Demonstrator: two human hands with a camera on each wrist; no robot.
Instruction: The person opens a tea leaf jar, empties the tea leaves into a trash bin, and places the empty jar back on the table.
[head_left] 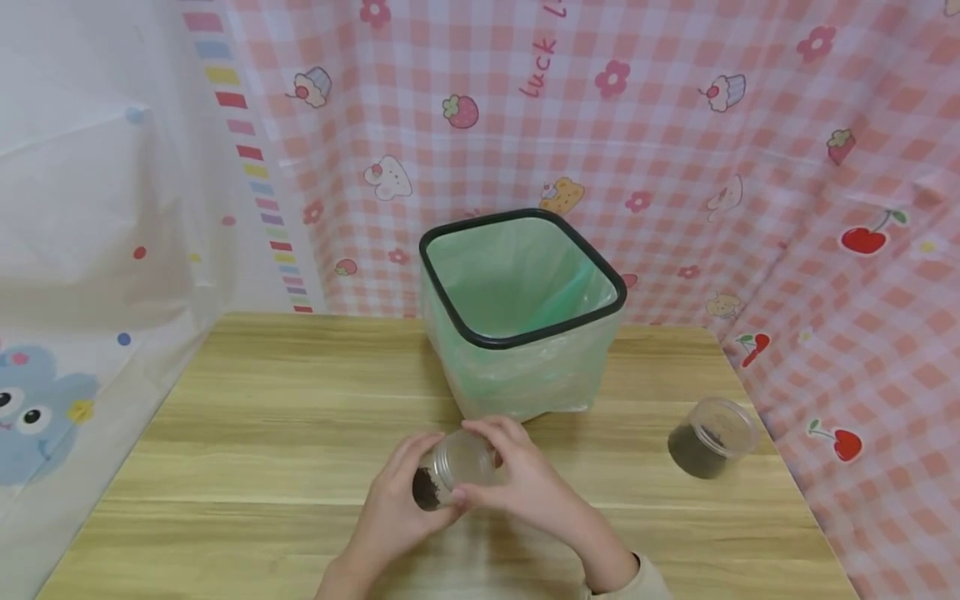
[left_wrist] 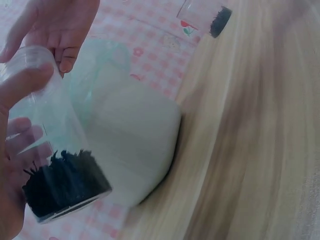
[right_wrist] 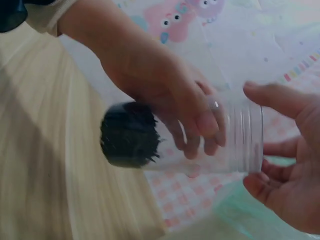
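Note:
A clear plastic jar (head_left: 427, 490) with dark, shredded-looking contents is held tilted on its side above the table, in front of the bin. My left hand (head_left: 393, 504) grips its body, fingers and thumb wrapped round it. My right hand (head_left: 525, 479) pinches the ribbed, clear lid end (head_left: 468, 458), thumb on one side and fingers on the other. In the right wrist view the dark contents (right_wrist: 131, 135) sit packed at the jar's bottom end, while the part near the lid is see-through. What the contents are I cannot tell.
A bin (head_left: 525, 379) with a black rim and a pale green liner bag stands just beyond my hands. To the right, near the table's edge, a second clear jar (head_left: 701, 450) holds similar dark contents. Patterned cloth (head_left: 487, 150) hangs behind the wooden table (head_left: 262, 417).

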